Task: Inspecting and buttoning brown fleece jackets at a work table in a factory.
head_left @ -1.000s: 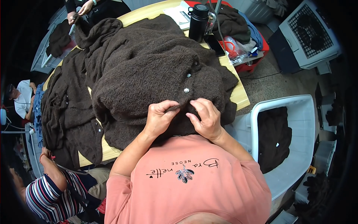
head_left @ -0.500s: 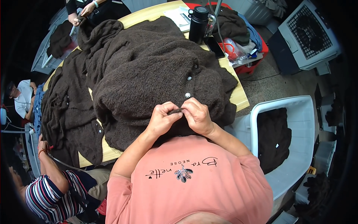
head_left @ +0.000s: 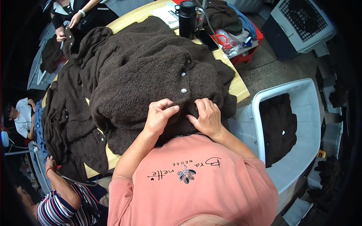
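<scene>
— What are the hands on?

— A dark brown, fuzzy knitted cardigan with small shiny round buttons, heaped on the yellow wooden table straight ahead of the person. The left hand has its thumb and fingers closed in a pinch on a fold of the near edge; the right hand lies just beside it, fingers curled down into the same edge, thumb tucked toward the left one. The two hands are close but not touching.

— How would it handle?

— Soft and limp, I judge, thick enough to be bulky, not slippery; it will sag wherever it is not held. The button band by the fingertips looks the firmest place to grip.

— Which way does it run?

— The buttons climb away from the hands, leaning slightly right, so its long axis runs from the person outward across the table; I cannot tell which end is the collar.

— And around it?

— Left of the hands, more dark brown knitwear hangs over the table edge. Beyond the heap stands a black cylindrical flask. Right of the right hand, a white plastic tub holds another dark garment. Other people sit at the far left.
</scene>
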